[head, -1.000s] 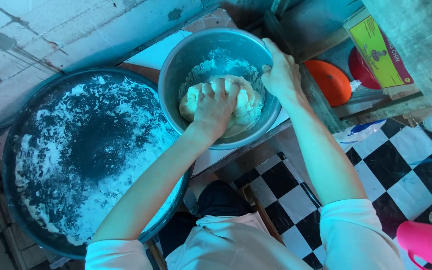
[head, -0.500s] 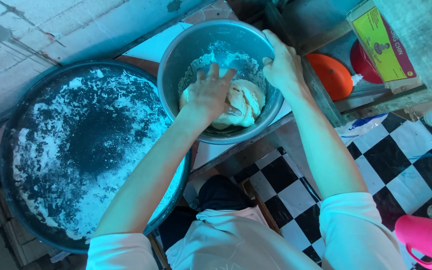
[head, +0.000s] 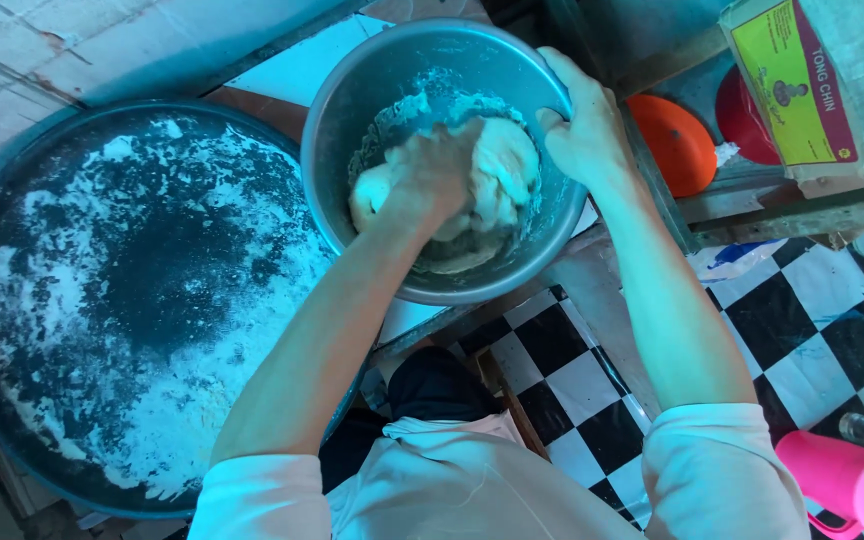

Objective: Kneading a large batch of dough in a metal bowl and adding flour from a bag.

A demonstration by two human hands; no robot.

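Observation:
A metal bowl (head: 352, 120) stands in the upper middle of the head view. Inside it lies a pale lump of dough (head: 507, 165), with flour smeared on the bowl wall behind it. My left hand (head: 432, 175) is curled into a fist pressing down into the dough. My right hand (head: 582, 130) grips the bowl's right rim, thumb inside and fingers outside. Both forearms reach up from the bottom of the view, with white sleeves at the elbows.
A large round dark tray (head: 122, 300) dusted with flour lies left of the bowl. An orange lid (head: 677, 140), a red lid (head: 742, 115) and a yellow-green packet (head: 792, 85) sit at the upper right. A pink jug (head: 847, 485) stands on the checkered floor (head: 822, 340).
My left hand has gone from lying flat on the dough to a fist pushed into it. The dough has been pressed and shifted in the bowl. My right hand stays on the rim.

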